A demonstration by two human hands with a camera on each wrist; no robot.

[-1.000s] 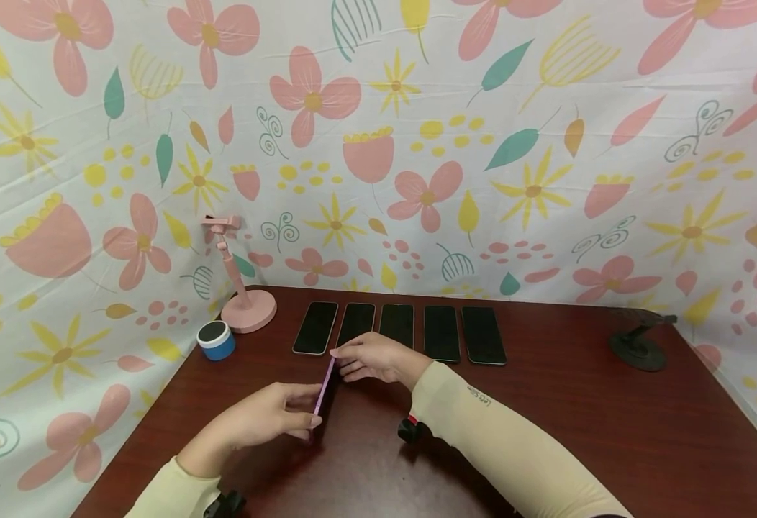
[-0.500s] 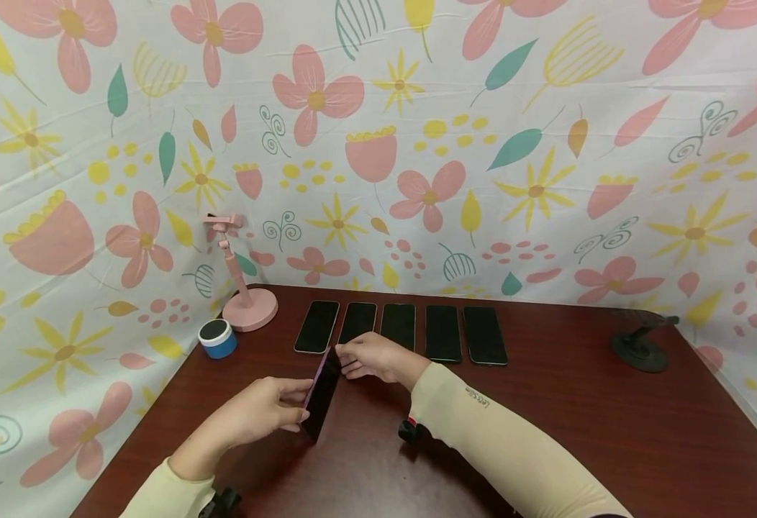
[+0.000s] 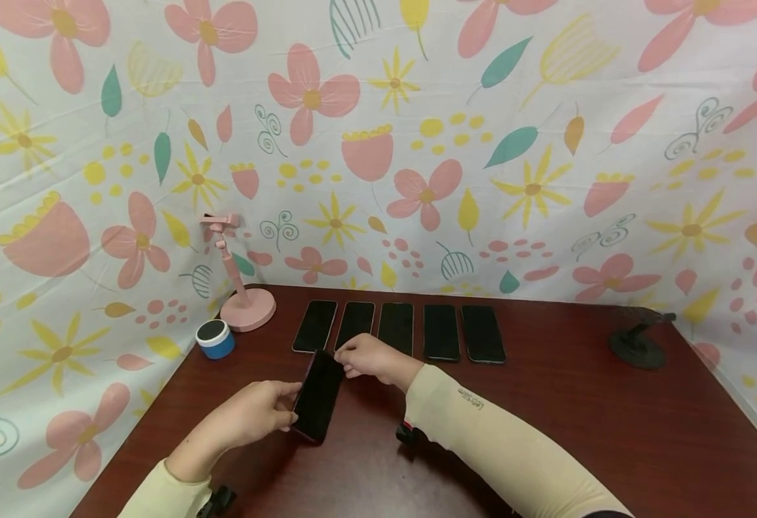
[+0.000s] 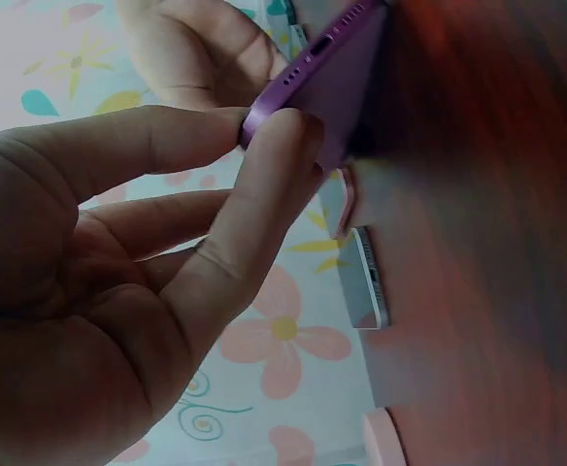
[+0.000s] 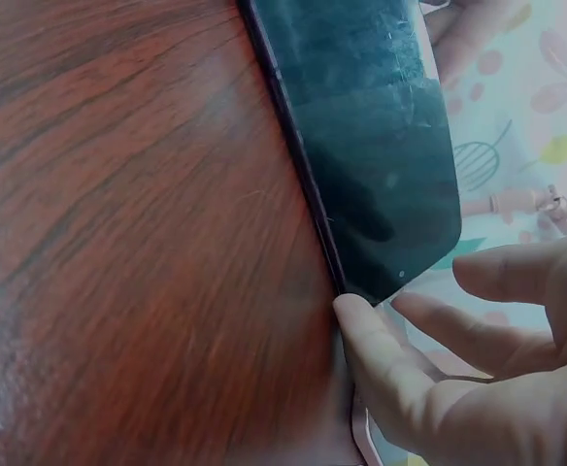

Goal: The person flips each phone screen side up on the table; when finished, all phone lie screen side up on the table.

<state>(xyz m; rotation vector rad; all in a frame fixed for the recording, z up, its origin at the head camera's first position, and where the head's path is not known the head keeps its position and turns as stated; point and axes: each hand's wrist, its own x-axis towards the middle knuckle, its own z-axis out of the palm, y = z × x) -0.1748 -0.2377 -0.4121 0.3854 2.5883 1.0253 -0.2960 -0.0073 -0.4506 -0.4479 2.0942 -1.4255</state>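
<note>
A purple-framed smartphone leans on its long edge with its dark screen toward the camera. My left hand pinches it near the bottom end; the left wrist view shows the thumb and a finger at the purple end with its charging port. My right hand is at the opposite end. In the right wrist view, one fingertip touches the phone's lower corner, while the thumb stands apart from the screen. Behind the hands, several dark-screened phones lie in a row.
A pink phone stand and a blue-and-white jar with a dark top stand at the back left. A dark folding stand is at the far right. Flower-patterned cloth hangs behind the brown table.
The held phone has tipped from nearly edge-on to showing its screen, its upper edge moving left. My left hand has shifted left with it; my right hand stays near the far corner.
</note>
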